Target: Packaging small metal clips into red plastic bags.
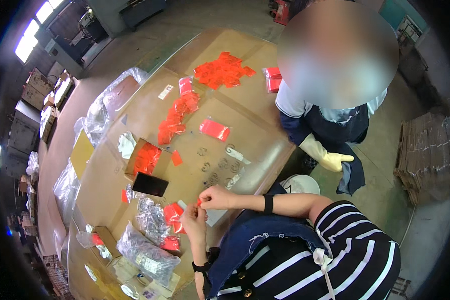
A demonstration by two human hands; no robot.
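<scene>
Fingers, right hand: thumb and forefinger together, clamped on a small red piece, as I observe from my remote post
Fingers, left hand: raised close to the same piece; I cannot tell whether they grip it too
Red piece location: between the two bare hands, over the near edge of the brown table
Red sheets: on the table, just left of the left hand
Clear bags: I count two, a crumpled one and a fuller one bearing a white label, left of the left hand
White bucket: beyond the right forearm, beside the table
Dark rings: thin, scattered beyond the right hand
Black slab: flat, rectangular, at the near side of an open carton with red packets inside
Red pack: flat, farther along the tabletop
Co-worker: right of the table, dark apron, one cream glove visible to me
Orange-red heap: spread near the far end
</scene>
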